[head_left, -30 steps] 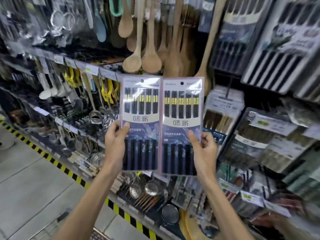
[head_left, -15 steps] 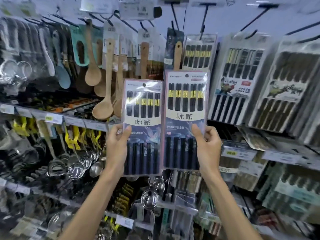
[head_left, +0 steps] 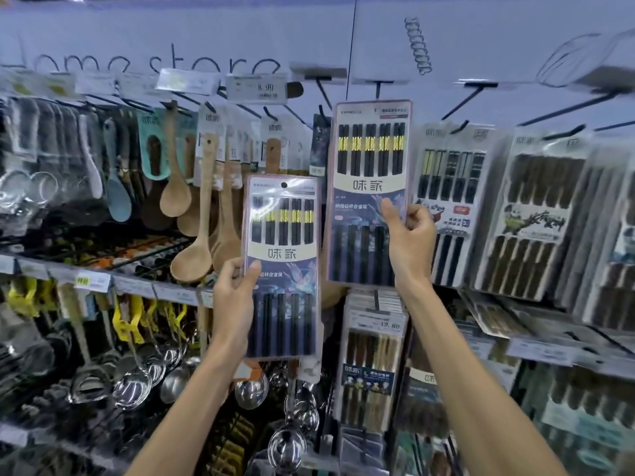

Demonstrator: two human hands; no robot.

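I hold two identical packs of black chopsticks with gold bands in front of a shop display. My left hand [head_left: 235, 293] grips the lower pack [head_left: 283, 255] by its left edge, thumb on the front. My right hand [head_left: 407, 242] grips the higher pack [head_left: 369, 173] by its right edge, raised up near the empty display hooks [head_left: 324, 89] at the top row. The two packs stand upright and apart, the right one about half a pack higher.
Wooden spoons [head_left: 194, 255] hang to the left, steel ladles [head_left: 132, 386] below them. More chopstick packs [head_left: 446, 201] hang on hooks to the right and on a lower rack [head_left: 372, 365]. Price tags [head_left: 257, 89] line the top rail under a white sign board.
The view has tilted up to the top row. My right hand has lifted its pack well above the left one toward the upper hooks; the left pack stays lower.
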